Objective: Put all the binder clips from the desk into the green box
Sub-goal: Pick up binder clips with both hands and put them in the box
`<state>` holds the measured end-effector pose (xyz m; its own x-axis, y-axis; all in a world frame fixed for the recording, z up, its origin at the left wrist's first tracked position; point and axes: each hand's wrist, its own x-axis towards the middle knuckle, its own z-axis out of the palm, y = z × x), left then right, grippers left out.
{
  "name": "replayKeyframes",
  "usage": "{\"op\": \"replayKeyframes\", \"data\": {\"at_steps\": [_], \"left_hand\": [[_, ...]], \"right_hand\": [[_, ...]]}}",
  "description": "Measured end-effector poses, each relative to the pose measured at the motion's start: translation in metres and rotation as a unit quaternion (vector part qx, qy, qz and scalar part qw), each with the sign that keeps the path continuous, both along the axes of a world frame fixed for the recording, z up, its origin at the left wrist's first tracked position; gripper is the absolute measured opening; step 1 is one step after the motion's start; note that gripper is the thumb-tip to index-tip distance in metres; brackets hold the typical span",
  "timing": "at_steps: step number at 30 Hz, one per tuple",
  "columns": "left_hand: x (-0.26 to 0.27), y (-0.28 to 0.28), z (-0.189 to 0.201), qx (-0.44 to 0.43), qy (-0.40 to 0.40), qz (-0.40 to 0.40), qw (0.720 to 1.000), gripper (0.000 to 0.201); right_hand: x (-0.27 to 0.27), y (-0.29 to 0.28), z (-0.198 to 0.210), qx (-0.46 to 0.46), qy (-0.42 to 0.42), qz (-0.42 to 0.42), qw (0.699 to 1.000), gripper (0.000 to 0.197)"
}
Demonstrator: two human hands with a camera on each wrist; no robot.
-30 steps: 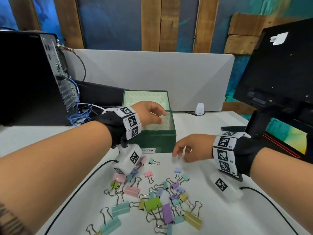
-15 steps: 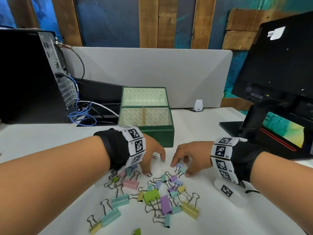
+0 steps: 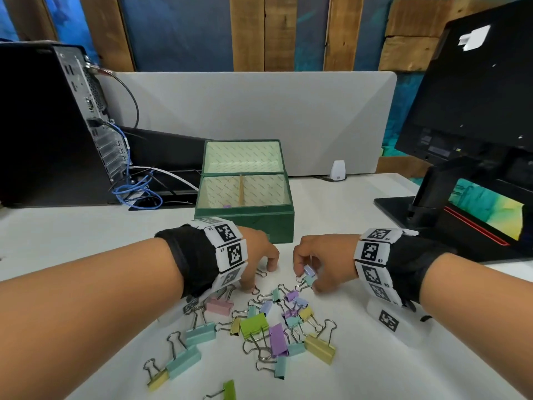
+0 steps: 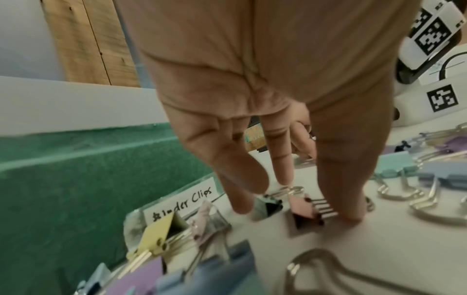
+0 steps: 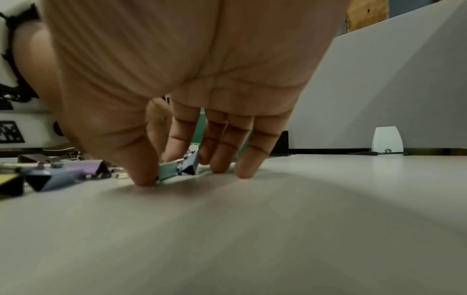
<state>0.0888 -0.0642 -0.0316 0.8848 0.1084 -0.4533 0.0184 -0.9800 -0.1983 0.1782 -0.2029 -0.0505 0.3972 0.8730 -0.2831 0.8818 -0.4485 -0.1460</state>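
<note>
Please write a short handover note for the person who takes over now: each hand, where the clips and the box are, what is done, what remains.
Right hand: pinching small blue and teal clips at the desk.
Left hand: fingertips down around a pink clip, not clearly gripped.
Green box: open, behind the hands; one purple clip visible inside.
Left to do: the pile of clips is on the desk.

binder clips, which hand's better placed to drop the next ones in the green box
Right, probably. The right hand already pinches small blue and teal clips beside the green box. The left hand only reaches down with its fingertips around a pink clip, not yet gripping.
</note>
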Motion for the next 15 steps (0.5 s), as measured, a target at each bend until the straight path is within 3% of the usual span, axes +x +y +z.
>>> {"op": "replayKeyframes", "data": {"at_steps": [4, 7, 12, 15], "left_hand": [[-0.0001, -0.0014, -0.003, -0.02, 0.008, 0.003, 1.0, 0.044], [0.0014, 0.0, -0.0045, -0.031, -0.005, -0.01, 0.999, 0.025], [0.0038, -0.0002, -0.0065, -0.033, 0.002, -0.022, 0.999, 0.021], [0.0041, -0.0001, -0.0079, -0.031, 0.004, -0.019, 0.999, 0.019]], "right_hand": [[0.0002, -0.0005, -0.0003, 0.001, 0.0, 0.002, 1.0, 0.025], [-0.0004, -0.0012, 0.0009, 0.006, 0.011, 0.01, 1.0, 0.021], [-0.001, -0.0006, 0.0034, -0.009, 0.037, 0.019, 0.999, 0.033], [-0.0014, -0.0006, 0.003, -0.016, 0.028, 0.022, 0.999, 0.029]]}}
